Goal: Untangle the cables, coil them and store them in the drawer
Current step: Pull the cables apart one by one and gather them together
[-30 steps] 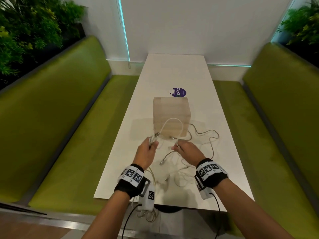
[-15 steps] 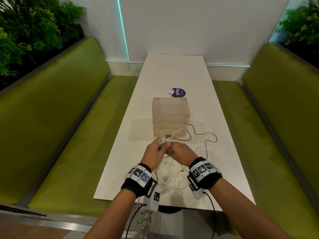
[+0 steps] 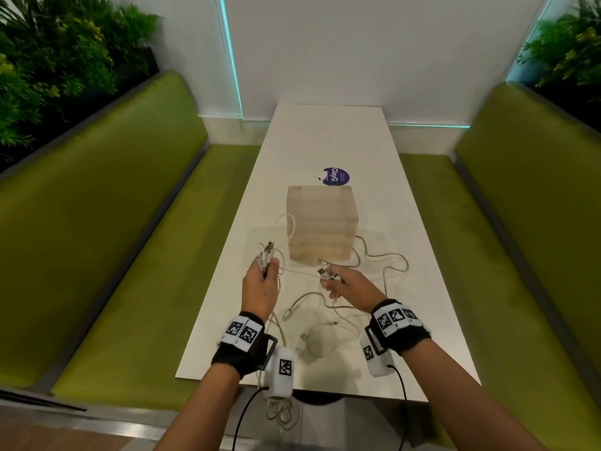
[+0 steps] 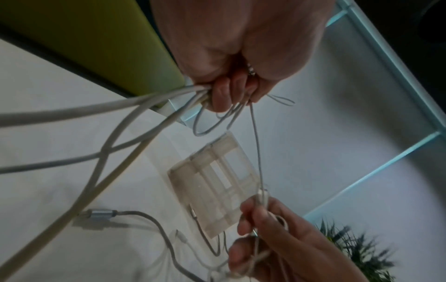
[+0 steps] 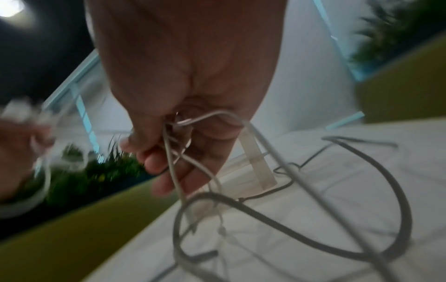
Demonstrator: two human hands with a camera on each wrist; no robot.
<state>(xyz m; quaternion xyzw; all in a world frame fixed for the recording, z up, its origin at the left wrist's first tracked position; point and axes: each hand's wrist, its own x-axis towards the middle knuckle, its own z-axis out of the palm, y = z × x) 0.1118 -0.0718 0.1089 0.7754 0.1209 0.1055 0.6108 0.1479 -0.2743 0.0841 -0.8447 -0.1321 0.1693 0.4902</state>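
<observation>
Several tangled white and grey cables (image 3: 370, 255) sprawl over the near half of the white table (image 3: 325, 138). My left hand (image 3: 261, 281) grips a bundle of cable ends (image 3: 266, 255), the plugs sticking up past my thumb; in the left wrist view my left hand (image 4: 231, 84) has its fingers curled round the strands. My right hand (image 3: 344, 283) pinches another cable end (image 3: 323, 272), and a taut strand runs between both hands. In the right wrist view my right hand (image 5: 169, 145) holds thin cables in curled fingers. A translucent drawer box (image 3: 322, 227) stands just behind my hands.
A round purple sticker (image 3: 336, 176) lies beyond the box. Green benches (image 3: 107, 222) flank the table on both sides, with plants (image 3: 55, 60) behind them. A loop of cable (image 3: 283, 415) hangs off the table's near edge below my left wrist.
My hands came together half a second ago, then pulled apart again. The left moved out left with the bundle of plugs; the right drew back right holding one cable end.
</observation>
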